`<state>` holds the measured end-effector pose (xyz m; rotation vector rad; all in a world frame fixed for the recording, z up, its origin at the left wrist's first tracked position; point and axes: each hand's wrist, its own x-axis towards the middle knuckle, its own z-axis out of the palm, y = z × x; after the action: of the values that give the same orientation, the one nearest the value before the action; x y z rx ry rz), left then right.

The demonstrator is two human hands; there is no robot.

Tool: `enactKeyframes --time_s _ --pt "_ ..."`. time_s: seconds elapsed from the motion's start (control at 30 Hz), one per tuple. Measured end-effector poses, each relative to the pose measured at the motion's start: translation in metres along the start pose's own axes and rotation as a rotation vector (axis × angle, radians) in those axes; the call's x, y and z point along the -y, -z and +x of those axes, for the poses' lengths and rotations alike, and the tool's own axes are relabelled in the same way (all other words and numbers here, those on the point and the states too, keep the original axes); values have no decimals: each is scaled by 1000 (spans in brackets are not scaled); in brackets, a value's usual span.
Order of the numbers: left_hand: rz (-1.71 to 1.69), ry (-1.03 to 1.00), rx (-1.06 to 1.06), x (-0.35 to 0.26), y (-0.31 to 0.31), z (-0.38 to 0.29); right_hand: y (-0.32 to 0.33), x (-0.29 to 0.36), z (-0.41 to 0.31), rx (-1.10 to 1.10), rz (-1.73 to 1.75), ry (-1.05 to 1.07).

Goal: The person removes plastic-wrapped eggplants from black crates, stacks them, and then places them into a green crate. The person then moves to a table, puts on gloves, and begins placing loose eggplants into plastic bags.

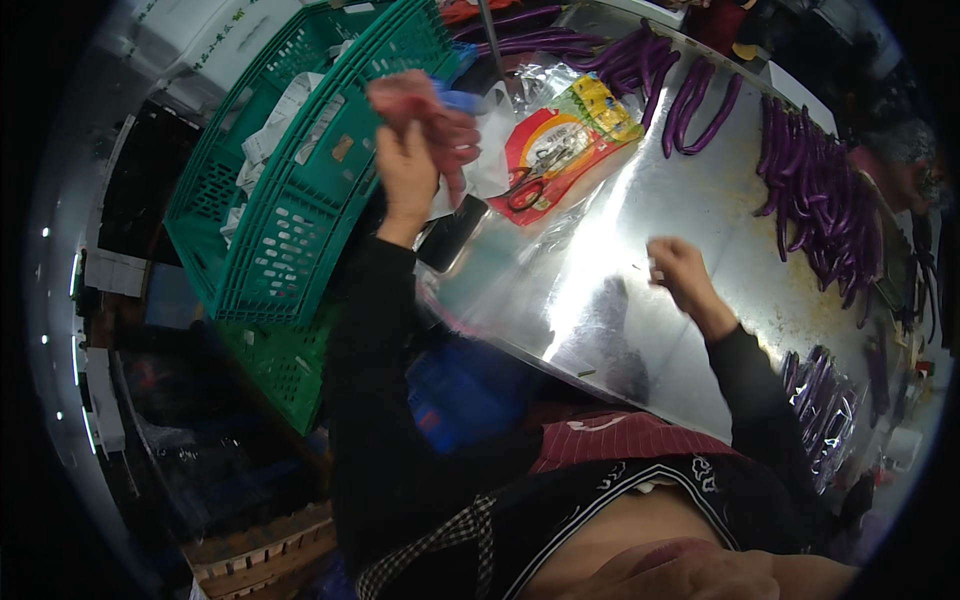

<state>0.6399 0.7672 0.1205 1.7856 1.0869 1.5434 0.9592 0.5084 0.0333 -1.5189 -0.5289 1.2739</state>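
Note:
My left hand (pixel 407 176) grips a pinkish-red glove (pixel 450 135), blurred, with its fingers hanging to the right. It is raised beside the teal plastic crate (pixel 292 232), above a smartphone (pixel 452 234) at the table's edge. My right hand (pixel 681 274) is over the bare steel tabletop (pixel 600 247) with its fingers curled. A small pale patch shows at those fingertips, too blurred to tell what it is. Between and beyond the hands, red-handled scissors (pixel 527 191) lie on a red and yellow printed plastic bag (pixel 570 150).
Long purple eggplants lie in a large pile (pixel 817 195) at the right and a smaller bunch (pixel 634 64) at the back. Clear-bagged eggplants (pixel 821 405) sit at the near right. Papers (pixel 281 120) are inside the crate. White boxes (pixel 195 37) stand at the far left.

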Motion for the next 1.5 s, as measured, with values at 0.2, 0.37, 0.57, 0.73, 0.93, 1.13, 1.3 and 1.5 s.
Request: enactKeyframes --time_s 0.2,0.37,0.57,0.73,0.93,1.13,1.3,1.5 --pt "-77 -272 -400 -73 95 20 -70 20 155 94 173 -243" --pt "362 -477 -237 -96 146 13 -97 3 217 -24 22 -175" --pt "894 -701 268 -33 140 -25 -108 29 223 -80 -10 -24" --pt "1111 -738 366 47 119 -32 -93 57 204 -61 -84 -11" --pt "1427 -638 350 105 87 -30 -79 31 191 -43 -6 -143" --pt "1523 -329 502 129 61 -21 -97 6 211 -14 -11 -154" --pt "1443 -119 716 108 44 -12 -121 23 211 -109 -226 32" --pt "1254 -166 593 62 20 -36 -127 74 188 -33 -421 205"
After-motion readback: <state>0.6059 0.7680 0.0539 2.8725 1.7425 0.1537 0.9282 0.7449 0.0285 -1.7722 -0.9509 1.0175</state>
